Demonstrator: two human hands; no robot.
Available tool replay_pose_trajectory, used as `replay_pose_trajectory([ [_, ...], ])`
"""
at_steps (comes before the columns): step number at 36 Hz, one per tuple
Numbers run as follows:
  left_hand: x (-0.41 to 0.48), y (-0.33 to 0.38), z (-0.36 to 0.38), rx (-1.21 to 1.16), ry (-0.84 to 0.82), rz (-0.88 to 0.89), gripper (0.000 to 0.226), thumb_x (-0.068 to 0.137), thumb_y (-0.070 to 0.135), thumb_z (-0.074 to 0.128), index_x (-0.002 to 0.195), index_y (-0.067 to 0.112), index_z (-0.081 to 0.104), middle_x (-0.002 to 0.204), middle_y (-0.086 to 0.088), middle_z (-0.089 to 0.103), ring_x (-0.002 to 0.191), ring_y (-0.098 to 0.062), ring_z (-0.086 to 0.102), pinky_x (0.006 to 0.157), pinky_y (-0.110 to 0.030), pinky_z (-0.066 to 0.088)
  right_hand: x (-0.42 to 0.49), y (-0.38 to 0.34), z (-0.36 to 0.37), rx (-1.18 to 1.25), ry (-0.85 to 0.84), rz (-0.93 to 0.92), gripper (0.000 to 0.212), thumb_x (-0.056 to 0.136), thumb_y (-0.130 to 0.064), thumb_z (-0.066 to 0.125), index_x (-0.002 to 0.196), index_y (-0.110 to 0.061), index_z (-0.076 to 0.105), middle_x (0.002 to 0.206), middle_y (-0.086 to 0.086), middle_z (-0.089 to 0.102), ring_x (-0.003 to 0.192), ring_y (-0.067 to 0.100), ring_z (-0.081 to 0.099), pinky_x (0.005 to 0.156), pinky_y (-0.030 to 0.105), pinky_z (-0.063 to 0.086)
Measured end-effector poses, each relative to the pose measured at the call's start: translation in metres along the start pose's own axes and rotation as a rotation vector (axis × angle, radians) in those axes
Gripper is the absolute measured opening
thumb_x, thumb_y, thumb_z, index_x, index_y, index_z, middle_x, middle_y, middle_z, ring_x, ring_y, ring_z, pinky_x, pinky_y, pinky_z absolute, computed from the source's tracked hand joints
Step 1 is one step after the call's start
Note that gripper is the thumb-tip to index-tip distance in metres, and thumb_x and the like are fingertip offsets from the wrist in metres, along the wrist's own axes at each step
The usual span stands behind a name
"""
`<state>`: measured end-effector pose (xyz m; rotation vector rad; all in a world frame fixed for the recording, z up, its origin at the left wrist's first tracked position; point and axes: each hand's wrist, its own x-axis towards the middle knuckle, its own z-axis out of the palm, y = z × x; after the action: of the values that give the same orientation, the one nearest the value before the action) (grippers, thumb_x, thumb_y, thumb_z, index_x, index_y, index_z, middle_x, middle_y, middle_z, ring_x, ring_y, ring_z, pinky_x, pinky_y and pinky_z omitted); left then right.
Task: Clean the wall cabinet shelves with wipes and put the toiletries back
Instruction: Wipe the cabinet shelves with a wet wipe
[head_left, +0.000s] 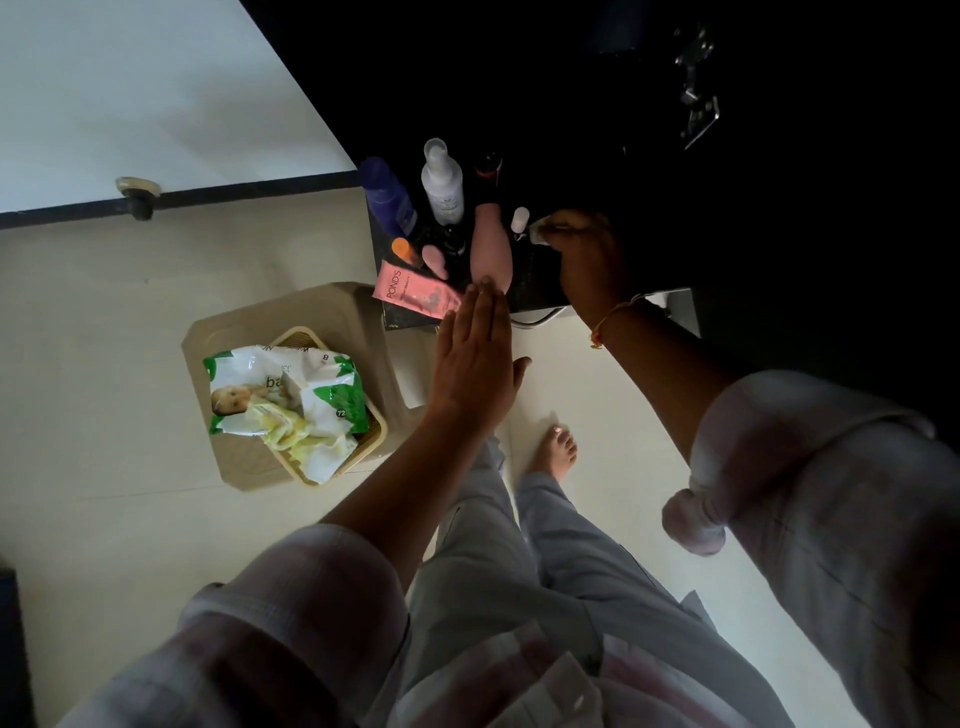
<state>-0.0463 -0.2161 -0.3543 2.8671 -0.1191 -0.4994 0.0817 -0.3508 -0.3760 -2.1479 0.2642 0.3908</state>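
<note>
Several toiletries stand on a dark shelf (540, 283): a blue bottle (387, 195), a white spray bottle (442, 182), a pink bottle (491, 247) and a pink Pond's tube (413, 290) lying at the front edge. My left hand (475, 358) is flat with straight fingers, its fingertips touching the base of the pink bottle. My right hand (584, 254) is curled round a white wipe (540, 228) and presses it on the shelf just right of the bottles.
Below on the tiled floor stands a beige plastic stool (358, 322). On it sits a basket (376, 426) holding a green and white baby wipes pack (275, 384) and used wipes (306, 441). A white cabinet door (156, 93) hangs open at the upper left. My bare foot (556, 452) is underneath.
</note>
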Motion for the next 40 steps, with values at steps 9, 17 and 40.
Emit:
replay_pose_trajectory([
  [9, 0.0, -0.003, 0.001, -0.012, 0.006, 0.012, 0.083, 0.092, 0.04, 0.055, 0.152, 0.003, 0.013, 0.161, -0.016, 0.009, 0.149, -0.029, 0.008, 0.119, -0.044, 0.016, -0.032, 0.007, 0.007, 0.117, 0.01, 0.02, 0.014, 0.091, -0.031, 0.058, 0.097, -0.025, 0.069, 0.106, 0.001, 0.062, 0.095, 0.011, 0.061, 0.076, 0.016, 0.048],
  [17, 0.001, -0.002, -0.001, -0.035, 0.001, 0.015, 0.081, 0.093, 0.036, 0.055, 0.153, 0.004, 0.01, 0.161, -0.015, 0.006, 0.15, -0.028, 0.004, 0.12, -0.044, 0.013, -0.055, 0.013, 0.007, -0.078, -0.075, -0.101, 0.018, 0.093, -0.033, 0.055, 0.104, -0.026, 0.067, 0.111, -0.004, 0.057, 0.101, 0.012, 0.058, 0.084, 0.026, 0.047],
  [40, -0.064, -0.028, -0.035, -0.677, 0.244, -0.213, 0.043, 0.081, 0.009, 0.073, 0.122, 0.009, 0.063, 0.116, -0.008, 0.066, 0.103, -0.02, 0.062, 0.087, -0.016, 0.039, -0.141, -0.044, 0.031, 0.125, -0.301, 0.007, 0.012, 0.081, -0.014, 0.074, 0.087, -0.02, 0.066, 0.091, 0.004, 0.07, 0.088, 0.018, 0.065, 0.077, 0.028, 0.055],
])
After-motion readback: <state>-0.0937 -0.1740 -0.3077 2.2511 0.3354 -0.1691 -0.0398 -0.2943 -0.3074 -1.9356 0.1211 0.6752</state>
